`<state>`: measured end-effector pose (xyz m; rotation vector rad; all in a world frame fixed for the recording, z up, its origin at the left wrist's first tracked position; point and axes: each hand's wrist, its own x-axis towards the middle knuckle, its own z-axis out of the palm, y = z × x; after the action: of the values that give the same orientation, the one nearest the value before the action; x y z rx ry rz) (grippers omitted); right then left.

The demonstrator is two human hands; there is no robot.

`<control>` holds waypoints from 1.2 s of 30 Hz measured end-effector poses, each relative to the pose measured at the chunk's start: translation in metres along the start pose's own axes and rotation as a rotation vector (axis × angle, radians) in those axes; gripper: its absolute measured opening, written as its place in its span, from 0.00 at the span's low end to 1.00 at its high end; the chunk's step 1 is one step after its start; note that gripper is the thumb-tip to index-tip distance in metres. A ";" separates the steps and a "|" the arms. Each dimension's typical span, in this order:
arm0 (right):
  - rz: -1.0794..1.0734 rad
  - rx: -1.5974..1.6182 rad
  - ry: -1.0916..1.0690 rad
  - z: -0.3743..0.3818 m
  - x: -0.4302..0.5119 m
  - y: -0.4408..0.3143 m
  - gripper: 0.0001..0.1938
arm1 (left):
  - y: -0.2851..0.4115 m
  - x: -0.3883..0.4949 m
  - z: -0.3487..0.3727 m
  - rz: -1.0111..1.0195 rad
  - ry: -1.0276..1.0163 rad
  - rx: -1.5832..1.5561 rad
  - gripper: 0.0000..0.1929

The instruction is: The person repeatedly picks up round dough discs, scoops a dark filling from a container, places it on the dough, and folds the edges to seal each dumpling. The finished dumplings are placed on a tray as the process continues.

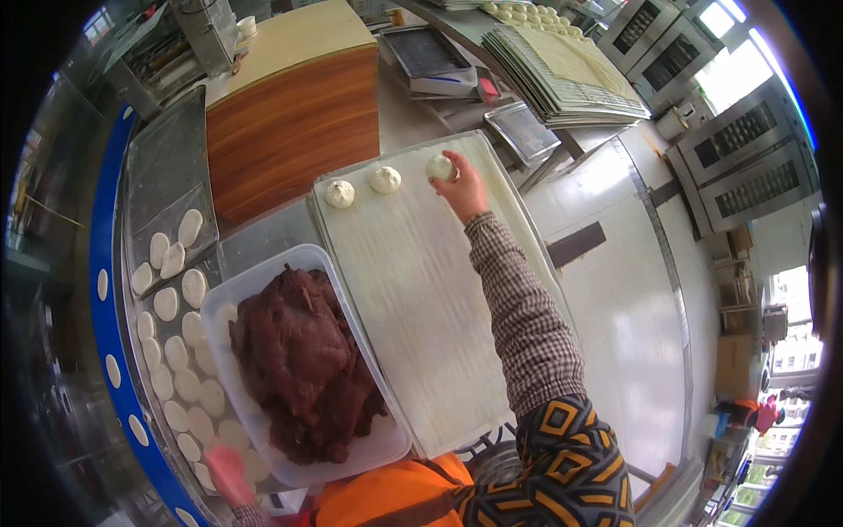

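My right hand point(466, 188) is at the far end of a cloth-lined tray point(421, 309), its thumb and fingers around a pleated dough bun point(439, 169). Two more pleated buns, one at the far left corner point(340, 194) and another beside it point(385, 179), sit in a row to its left. Blurred, my left hand point(227, 471) is over the near end of the flat dough discs point(187, 385); whether it grips anything is not clear. Between the discs and the tray stands a clear plastic tub point(405, 448) with a large mound of dark red-brown paste point(296, 356).
A blue conveyor belt point(99, 329) carrying spaced dough discs runs along the left. Beyond the tray stands a wood-fronted counter point(296, 125). Stacked racks point(560, 79) and a metal tray point(522, 134) are at the far right, with ovens point(744, 158) past the floor.
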<state>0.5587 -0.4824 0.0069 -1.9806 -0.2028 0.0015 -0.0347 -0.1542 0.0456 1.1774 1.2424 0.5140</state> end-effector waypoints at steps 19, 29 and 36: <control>-0.087 -0.028 -0.463 0.006 -0.140 -0.091 0.19 | -0.088 0.007 -0.009 0.082 -0.153 0.962 0.30; -0.221 -0.308 -0.804 0.119 -0.368 -0.208 0.09 | -0.070 0.054 0.015 0.426 -0.363 1.139 0.21; -0.426 -0.195 -0.547 0.101 -0.415 -0.208 0.06 | -0.075 0.061 0.003 0.453 -0.591 0.942 0.15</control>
<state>0.1109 -0.3683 0.1163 -2.0550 -1.0074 0.2580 -0.0330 -0.1321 -0.0487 2.2321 0.6668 -0.1628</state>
